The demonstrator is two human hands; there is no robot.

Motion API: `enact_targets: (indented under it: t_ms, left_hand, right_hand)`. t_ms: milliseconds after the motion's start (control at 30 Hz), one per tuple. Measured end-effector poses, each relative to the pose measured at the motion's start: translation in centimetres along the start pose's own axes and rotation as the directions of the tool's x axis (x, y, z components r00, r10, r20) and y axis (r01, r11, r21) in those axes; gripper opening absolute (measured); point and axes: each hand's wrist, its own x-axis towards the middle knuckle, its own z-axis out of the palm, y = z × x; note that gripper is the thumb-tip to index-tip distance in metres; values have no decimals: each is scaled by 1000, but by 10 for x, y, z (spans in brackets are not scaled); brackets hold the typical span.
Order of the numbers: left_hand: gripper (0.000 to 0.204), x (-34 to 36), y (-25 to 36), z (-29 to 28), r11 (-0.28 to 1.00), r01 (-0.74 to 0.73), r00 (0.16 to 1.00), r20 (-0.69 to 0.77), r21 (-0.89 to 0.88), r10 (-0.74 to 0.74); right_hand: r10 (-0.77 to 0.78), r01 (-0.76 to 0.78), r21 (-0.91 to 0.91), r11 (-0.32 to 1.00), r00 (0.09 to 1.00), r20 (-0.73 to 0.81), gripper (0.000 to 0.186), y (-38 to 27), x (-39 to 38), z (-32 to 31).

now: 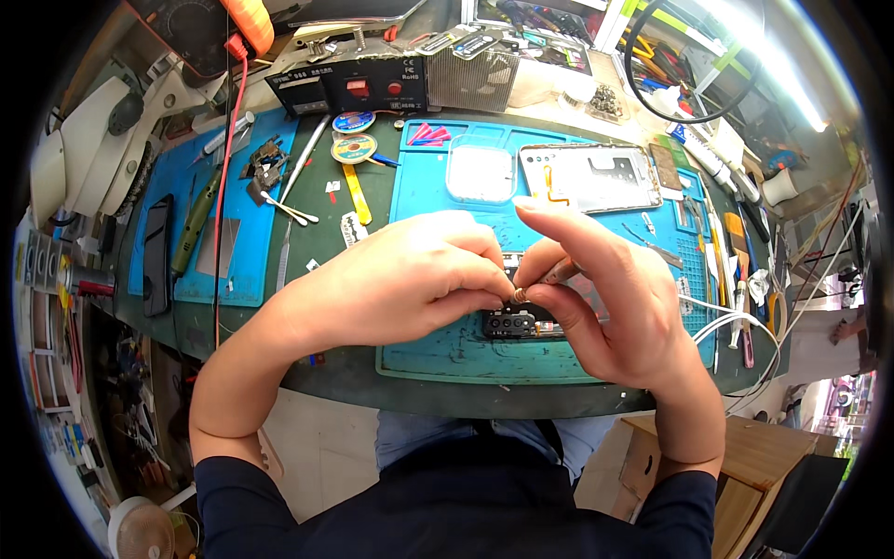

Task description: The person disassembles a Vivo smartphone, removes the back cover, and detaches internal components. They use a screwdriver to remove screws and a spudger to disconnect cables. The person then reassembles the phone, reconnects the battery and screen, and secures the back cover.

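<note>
My left hand [424,275] reaches in from the left with its fingers pinched at a small copper-coloured end. This end belongs to a slim pen-like tool [562,271], partly hidden by my fingers; its exact kind does not show. My right hand [624,307] grips the same tool between thumb and fingers, so the two hands nearly meet. Under them lies an opened smartphone [545,328], mostly covered, with its black camera block [510,323] showing below my left fingertips. The phone rests on a blue work mat [447,359].
Behind my hands are a clear plastic box [481,170] and a silver phone housing [589,177]. Solder spools [354,147], cotton swabs [290,208] and a black power unit [349,88] stand left and back. White cables [736,317] and brushes [736,233] lie to the right.
</note>
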Motion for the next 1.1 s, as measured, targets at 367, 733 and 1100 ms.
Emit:
enact_targets:
  t_ms: [367, 733, 1100]
  left_hand:
    - [16, 0, -5, -2, 994, 28, 999, -33, 102, -25]
    - [41, 10, -9, 19, 986, 78, 981, -188, 147, -49]
    - [63, 10, -11, 19, 985, 82, 977, -207, 152, -49]
  right_hand:
    - [-70, 74, -25, 997, 987, 144, 51, 2, 3, -4]
    - [117, -114, -75, 991, 992, 37, 56, -13, 5, -4]
    - [144, -147, 52, 988, 988, 56, 54, -17, 7, 0]
